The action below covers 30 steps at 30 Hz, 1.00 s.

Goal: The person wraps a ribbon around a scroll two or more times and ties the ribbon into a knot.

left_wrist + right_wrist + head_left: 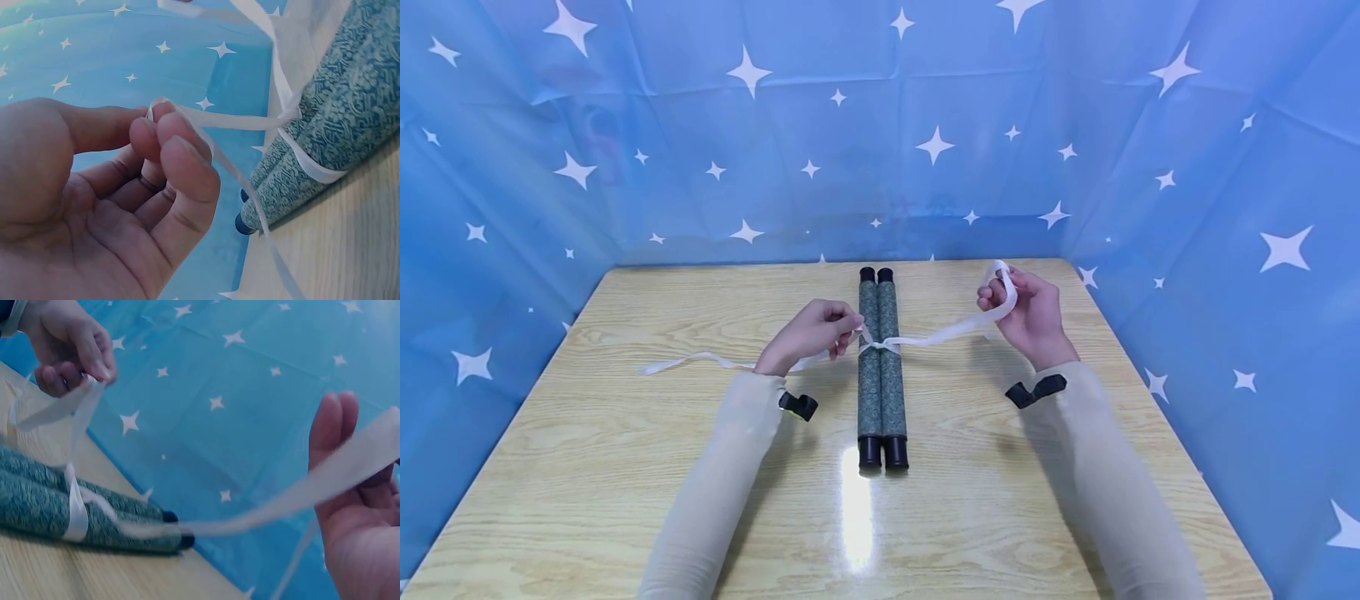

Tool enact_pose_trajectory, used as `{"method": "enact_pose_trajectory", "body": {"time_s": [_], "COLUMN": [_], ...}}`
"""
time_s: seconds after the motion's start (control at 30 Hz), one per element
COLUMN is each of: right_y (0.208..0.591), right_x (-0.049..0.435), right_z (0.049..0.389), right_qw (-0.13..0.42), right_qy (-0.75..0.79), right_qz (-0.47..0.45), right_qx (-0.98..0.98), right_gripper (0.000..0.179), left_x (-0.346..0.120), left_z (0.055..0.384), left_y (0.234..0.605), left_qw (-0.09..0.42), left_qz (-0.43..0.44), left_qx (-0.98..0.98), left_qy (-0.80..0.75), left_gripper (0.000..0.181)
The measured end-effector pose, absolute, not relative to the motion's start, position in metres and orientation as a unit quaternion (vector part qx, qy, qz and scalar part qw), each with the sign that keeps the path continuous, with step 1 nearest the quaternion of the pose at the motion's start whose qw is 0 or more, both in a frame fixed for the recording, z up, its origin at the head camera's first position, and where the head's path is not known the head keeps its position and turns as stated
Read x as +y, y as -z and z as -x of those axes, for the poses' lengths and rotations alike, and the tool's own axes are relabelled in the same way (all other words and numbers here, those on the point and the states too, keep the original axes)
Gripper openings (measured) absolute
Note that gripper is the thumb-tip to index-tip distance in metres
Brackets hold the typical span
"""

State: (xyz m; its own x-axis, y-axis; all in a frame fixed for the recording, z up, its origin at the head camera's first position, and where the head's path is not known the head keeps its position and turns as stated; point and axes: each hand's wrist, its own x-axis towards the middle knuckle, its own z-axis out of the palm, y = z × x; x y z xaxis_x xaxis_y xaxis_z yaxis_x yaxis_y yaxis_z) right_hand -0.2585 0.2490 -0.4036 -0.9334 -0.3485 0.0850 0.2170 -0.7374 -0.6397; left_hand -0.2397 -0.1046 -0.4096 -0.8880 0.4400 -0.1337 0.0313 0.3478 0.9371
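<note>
Two green patterned rolls with black end caps, looking like a scroll [881,383] wound from both ends, lie side by side on the table. A white ribbon [940,335] goes round their middle and crosses on top. Just left of the scroll, my left hand [814,333] pinches one ribbon part between thumb and fingertips; its tail trails left over the table. Out to the right and raised, my right hand [1026,317] holds the other part, which loops over its fingers. In the left wrist view the ribbon [237,120] runs straight from the fingertips to the crossing.
The wooden table [587,467] reaches back to a blue cloth backdrop [850,125] with white stars, which also stands along both sides. A black strap mount [798,406] sits on the left wrist and another black mount [1035,390] on the right.
</note>
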Motion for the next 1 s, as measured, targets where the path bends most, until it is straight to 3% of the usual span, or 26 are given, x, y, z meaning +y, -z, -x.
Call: {"method": "enact_pose_trajectory", "body": {"time_s": [0.23, 0.5, 1.0], "right_y": [0.391, 0.376, 0.355], "right_x": [0.221, 0.182, 0.117], "right_z": [0.269, 0.280, 0.301], "right_qw": [0.184, 0.165, 0.141], "right_qy": [0.874, 0.809, 0.794], "right_qz": [0.124, 0.130, 0.156], "right_qx": [0.432, 0.550, 0.570], "right_gripper": [0.017, 0.011, 0.007], "left_x": [-0.098, -0.094, -0.094], "left_z": [0.243, 0.247, 0.251], "left_y": [0.407, 0.406, 0.404], "left_qw": [0.181, 0.188, 0.208], "left_qz": [-0.159, -0.171, -0.168], "left_qx": [0.797, 0.795, 0.789], "left_qy": [-0.553, -0.551, -0.553], "left_gripper": [0.029, 0.032, 0.030]}}
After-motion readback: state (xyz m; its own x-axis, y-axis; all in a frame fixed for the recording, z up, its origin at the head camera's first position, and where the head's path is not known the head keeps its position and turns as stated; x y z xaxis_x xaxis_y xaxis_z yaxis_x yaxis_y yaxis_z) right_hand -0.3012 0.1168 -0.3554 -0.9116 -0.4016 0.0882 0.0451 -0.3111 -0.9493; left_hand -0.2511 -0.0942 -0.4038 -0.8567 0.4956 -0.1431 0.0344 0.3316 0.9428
